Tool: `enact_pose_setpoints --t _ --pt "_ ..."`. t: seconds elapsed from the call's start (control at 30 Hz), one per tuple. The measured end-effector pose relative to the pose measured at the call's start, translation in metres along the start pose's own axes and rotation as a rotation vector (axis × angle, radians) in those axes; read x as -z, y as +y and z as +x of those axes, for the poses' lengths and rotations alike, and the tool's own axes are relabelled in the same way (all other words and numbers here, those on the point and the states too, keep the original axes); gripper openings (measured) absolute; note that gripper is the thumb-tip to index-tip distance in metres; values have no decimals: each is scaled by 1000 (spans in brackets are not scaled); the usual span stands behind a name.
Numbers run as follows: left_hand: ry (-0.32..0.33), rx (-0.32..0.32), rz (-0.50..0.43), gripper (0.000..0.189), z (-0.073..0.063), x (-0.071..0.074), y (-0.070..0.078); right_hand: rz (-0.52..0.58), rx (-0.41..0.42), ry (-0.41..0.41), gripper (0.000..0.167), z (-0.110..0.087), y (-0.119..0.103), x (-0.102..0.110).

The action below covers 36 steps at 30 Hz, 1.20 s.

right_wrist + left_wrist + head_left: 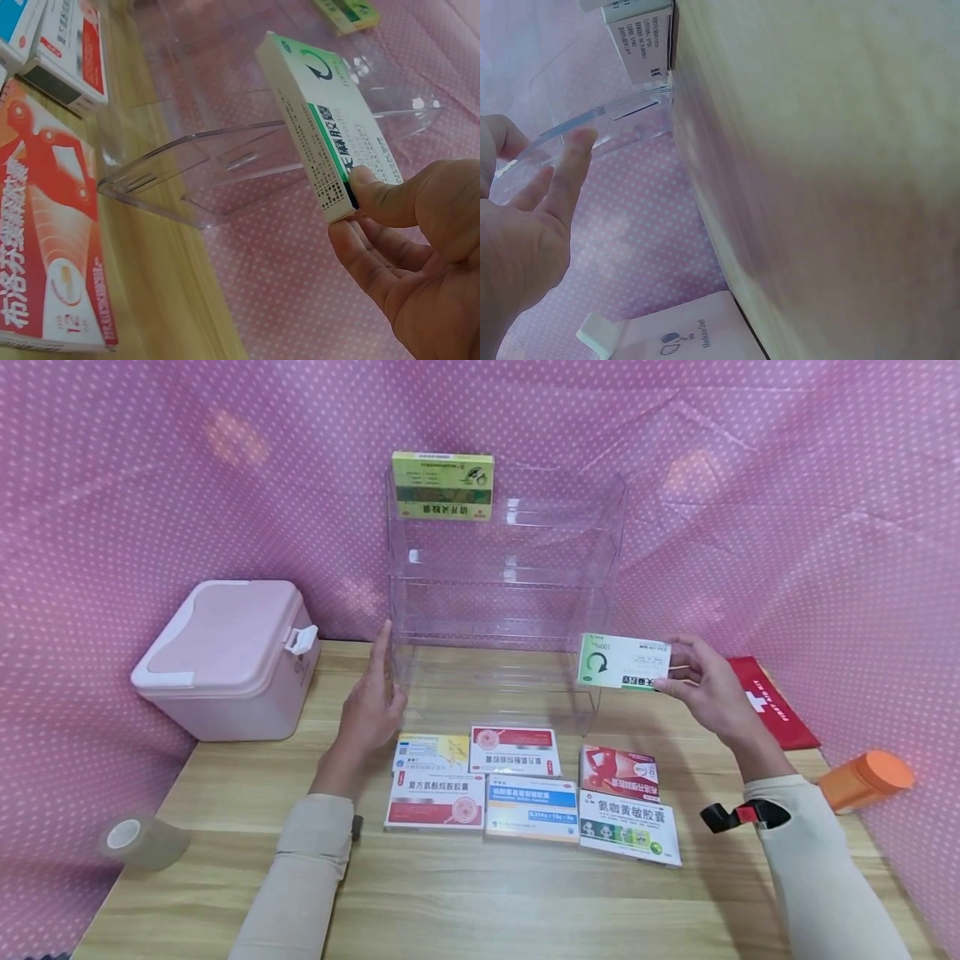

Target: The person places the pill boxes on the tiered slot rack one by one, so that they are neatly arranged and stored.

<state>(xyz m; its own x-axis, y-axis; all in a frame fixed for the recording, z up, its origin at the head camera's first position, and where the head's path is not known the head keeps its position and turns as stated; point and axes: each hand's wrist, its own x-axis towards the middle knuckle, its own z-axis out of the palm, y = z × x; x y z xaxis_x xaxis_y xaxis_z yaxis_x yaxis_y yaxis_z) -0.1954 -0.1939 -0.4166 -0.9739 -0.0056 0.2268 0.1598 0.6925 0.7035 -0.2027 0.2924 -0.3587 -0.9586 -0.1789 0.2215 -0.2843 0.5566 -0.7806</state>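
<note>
My right hand (701,681) pinches a white and green medicine box (624,662) by one end, thumb on its face. It holds the box up beside the right side of a clear tiered display rack (495,602). Against the rack's left edge rests my left hand (371,702), fingers extended; in the left wrist view its fingertips (583,139) lie at the clear side panel. A yellow-green medicine box (442,487) stands on the rack's top tier at the left. Several medicine boxes lie in front of the rack, among them a blue and white box (532,808) and a red box (618,772).
A pink medicine chest (225,660) with a white latch stands at the back left. Near the left table edge is a roll of tape (142,842). To the right lie a red first aid pouch (776,706) and an orange bottle (866,781). A dotted pink cloth hangs behind.
</note>
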Motion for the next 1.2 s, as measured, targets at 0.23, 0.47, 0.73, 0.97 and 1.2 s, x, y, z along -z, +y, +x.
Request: enact_pose_setpoints --t 0.23,0.47,0.73,0.97,1.2 --pt "-1 6 2 106 0 1 0 33 45 9 62 14 -9 0" --pt "-5 10 -10 106 1 0 -1 54 57 6 61 26 -18 -1" --pt "-3 -3 -5 106 1 0 -1 46 59 9 60 34 -25 -1" --pt "-8 -1 -3 107 1 -1 0 28 70 22 62 42 -31 4" --pt "-19 43 -12 112 2 -1 1 21 21 61 62 61 -45 7"
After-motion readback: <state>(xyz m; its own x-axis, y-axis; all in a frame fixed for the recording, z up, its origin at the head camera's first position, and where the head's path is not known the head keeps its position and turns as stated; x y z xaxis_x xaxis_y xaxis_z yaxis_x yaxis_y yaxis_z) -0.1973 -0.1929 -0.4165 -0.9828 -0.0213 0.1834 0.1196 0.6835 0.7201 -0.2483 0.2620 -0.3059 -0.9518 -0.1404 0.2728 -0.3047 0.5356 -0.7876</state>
